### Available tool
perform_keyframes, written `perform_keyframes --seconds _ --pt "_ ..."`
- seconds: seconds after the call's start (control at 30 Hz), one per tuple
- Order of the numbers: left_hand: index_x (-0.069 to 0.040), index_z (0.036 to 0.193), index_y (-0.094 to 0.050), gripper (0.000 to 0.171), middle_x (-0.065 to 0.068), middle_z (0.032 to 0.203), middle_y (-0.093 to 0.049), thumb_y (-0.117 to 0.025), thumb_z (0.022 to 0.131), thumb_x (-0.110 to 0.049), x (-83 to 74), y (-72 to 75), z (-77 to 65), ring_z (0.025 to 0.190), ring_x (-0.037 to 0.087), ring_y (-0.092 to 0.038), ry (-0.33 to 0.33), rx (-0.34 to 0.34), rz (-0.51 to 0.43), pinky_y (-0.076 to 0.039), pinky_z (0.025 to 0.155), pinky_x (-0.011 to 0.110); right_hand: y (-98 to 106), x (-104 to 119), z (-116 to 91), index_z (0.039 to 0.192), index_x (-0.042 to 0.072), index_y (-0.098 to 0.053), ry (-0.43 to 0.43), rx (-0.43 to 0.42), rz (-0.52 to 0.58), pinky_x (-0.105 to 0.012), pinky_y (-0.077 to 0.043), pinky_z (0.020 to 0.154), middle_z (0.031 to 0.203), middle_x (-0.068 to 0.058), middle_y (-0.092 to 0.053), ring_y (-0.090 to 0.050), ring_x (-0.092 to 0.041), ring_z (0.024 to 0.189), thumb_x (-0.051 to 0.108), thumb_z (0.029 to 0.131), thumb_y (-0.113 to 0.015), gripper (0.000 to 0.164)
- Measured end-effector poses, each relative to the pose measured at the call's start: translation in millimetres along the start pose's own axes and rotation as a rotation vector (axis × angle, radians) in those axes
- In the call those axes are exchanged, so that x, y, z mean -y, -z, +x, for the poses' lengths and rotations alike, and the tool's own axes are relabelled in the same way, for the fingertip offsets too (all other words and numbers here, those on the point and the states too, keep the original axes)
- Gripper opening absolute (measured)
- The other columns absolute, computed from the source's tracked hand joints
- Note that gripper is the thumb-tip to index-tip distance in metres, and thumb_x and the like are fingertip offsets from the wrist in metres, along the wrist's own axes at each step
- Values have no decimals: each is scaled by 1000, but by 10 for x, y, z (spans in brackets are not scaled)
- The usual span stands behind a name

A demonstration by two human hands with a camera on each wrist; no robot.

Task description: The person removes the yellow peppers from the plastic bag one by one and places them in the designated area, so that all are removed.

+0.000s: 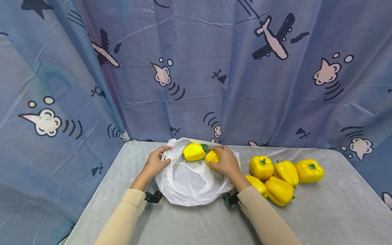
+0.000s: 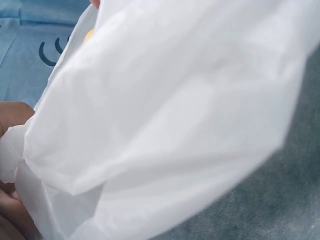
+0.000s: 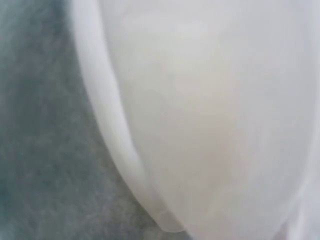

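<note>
A white plastic bag (image 1: 183, 195) lies with its mouth spread toward the camera. At its left rim my left hand (image 1: 155, 162) pinches the film between thumb and fingers; in the left wrist view the film (image 2: 150, 120) bunches beside those fingers (image 2: 14, 114). My right hand (image 1: 226, 160) reaches into the bag's right side and grips a yellow bell pepper (image 1: 212, 158), partly hidden by the fingers. Left of it, a second yellow bell pepper (image 1: 194, 151) rests inside the bag. Pale film (image 3: 210, 120) fills most of the right wrist view, hiding the right hand.
Several more yellow bell peppers (image 1: 279, 191) sit grouped on the grey cloth-covered table (image 1: 333, 207), right of the bag and close to the right forearm. A blue curtain (image 1: 196, 68) printed with airplanes hangs behind the table and along its left side.
</note>
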State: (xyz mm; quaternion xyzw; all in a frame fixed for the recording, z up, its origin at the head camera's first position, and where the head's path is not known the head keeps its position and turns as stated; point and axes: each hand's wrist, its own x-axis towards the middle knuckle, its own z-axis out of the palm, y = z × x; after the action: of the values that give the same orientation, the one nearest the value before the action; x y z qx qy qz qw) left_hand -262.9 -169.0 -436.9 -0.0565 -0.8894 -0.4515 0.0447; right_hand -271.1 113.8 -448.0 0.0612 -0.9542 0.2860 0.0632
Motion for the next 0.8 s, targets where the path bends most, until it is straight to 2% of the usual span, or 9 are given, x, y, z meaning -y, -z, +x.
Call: perform_keyframes --seconds 0.23,0.8 --pt "-13 127 -61 48 16 128 -59 -66 80 -3 9 2 8 77 20 -60 -9 -3 -3 -49 67 25 -9 26 6 130 14 -59 -32 18 12 -51 -44 101 132 -16 -52 -53 -35 117 27 75 -79 60" --pt "-13 126 -61 47 16 129 -59 -66 80 -3 27 -11 19 78 20 -59 -8 -14 0 -48 66 25 -17 10 21 125 14 -62 -26 5 8 -50 -47 96 128 -18 -54 -54 -35 111 28 71 -80 59"
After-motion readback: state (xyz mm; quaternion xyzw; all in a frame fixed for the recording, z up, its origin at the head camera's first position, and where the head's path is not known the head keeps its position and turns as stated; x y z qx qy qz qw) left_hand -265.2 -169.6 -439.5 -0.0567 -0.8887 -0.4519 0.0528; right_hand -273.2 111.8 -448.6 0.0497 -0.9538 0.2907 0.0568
